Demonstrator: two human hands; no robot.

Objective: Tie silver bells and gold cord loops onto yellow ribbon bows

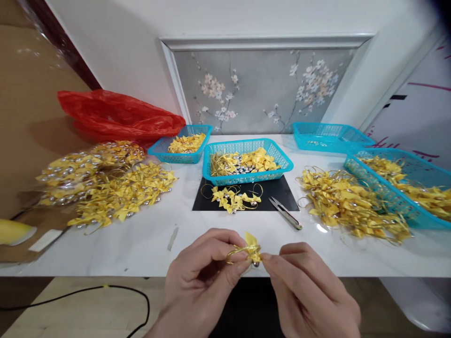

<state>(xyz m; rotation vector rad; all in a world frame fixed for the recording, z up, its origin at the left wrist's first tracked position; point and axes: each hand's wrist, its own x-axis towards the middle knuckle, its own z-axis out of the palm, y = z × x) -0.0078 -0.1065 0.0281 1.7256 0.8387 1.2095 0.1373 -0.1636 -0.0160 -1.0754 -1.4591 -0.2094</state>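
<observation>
My left hand [202, 277] and my right hand [306, 291] meet at the table's front edge, both pinched on one small yellow ribbon bow [252, 247]. The bow has a gold cord loop and a small silver bell hanging under it. The left fingers grip the cord loop side, the right fingertips pinch the bow from the right. Just beyond, a few finished bows [234, 197] lie on a black mat [278, 190], with thread snips [286, 213] beside them.
A blue basket [282, 162] of bows, cord and bells stands mid-table; other blue baskets [160, 149] [329, 134] [408, 199] stand left, back right and far right. Piles of bows [120, 192] [352, 202] lie on either side. A red plastic bag [116, 115] lies at back left.
</observation>
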